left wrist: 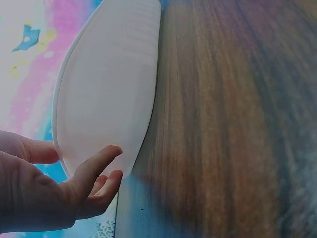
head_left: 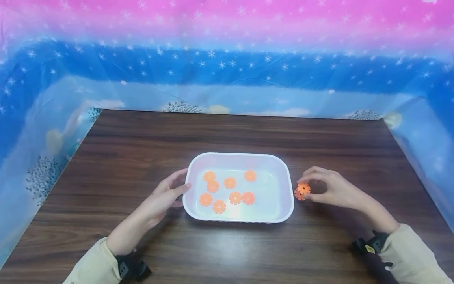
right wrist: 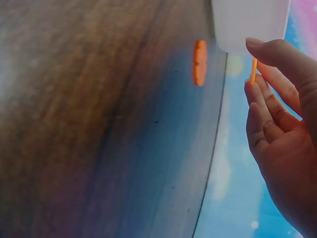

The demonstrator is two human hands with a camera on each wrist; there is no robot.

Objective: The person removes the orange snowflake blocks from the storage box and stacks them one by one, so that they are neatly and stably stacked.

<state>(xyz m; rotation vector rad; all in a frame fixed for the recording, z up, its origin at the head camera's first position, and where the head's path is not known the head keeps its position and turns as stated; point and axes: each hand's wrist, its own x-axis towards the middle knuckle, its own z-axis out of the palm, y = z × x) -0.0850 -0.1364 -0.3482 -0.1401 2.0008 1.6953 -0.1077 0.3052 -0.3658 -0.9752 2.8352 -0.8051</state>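
A white plastic tub (head_left: pixel 238 221) stands on the table, with several flat orange notched discs (head_left: pixel 230 183) spread over its floor. My left hand (head_left: pixel 164 197) grips the tub's left end, thumb over the rim and fingers against the outer wall (left wrist: pixel 106 84). Just past the tub's right end, my right hand (head_left: pixel 331 187) pinches one orange notched disc (head_left: pixel 304 188) between thumb and fingertips; it appears edge-on in the right wrist view. Another orange disc (right wrist: pixel 199 63) lies on the table below, partly covered by the pinched one in the head view.
The dark wood-grain table (head_left: pixel 227 134) spreads around the tub. Behind it and along both sides hangs a pink and blue snowflake-patterned cloth (head_left: pixel 227 67). Black straps with devices (head_left: pixel 133 268) sit at both wrists, by the cream sleeves.
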